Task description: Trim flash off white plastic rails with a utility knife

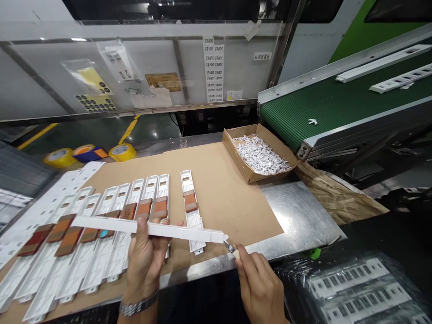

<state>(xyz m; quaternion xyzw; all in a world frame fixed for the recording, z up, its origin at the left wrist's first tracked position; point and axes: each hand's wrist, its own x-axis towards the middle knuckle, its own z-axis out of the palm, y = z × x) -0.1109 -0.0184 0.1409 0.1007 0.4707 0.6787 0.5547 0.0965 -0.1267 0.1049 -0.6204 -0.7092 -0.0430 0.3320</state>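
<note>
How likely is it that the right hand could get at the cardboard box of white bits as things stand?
Probably yes: nothing seems to stand between the right hand and the cardboard box across the metal tabletop, though that hand holds a knife.

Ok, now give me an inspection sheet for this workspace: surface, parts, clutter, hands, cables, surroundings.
Surface: brown cardboard sheet over a metal table.
Job's things: a long white strip in hand; white panels bearing brown blocks in a row, one panel apart.
Clutter: tape rolls at far left; small white pieces in a cardboard box.
Left hand: grips the white strip near its middle.
Right hand: holds a small blade tool at the strip's right end.
Cables: what looks like a thin dark cable beyond the table.
Surroundings: green conveyor belt carrying white parts; plastic-wrapped panels at lower right.
</note>
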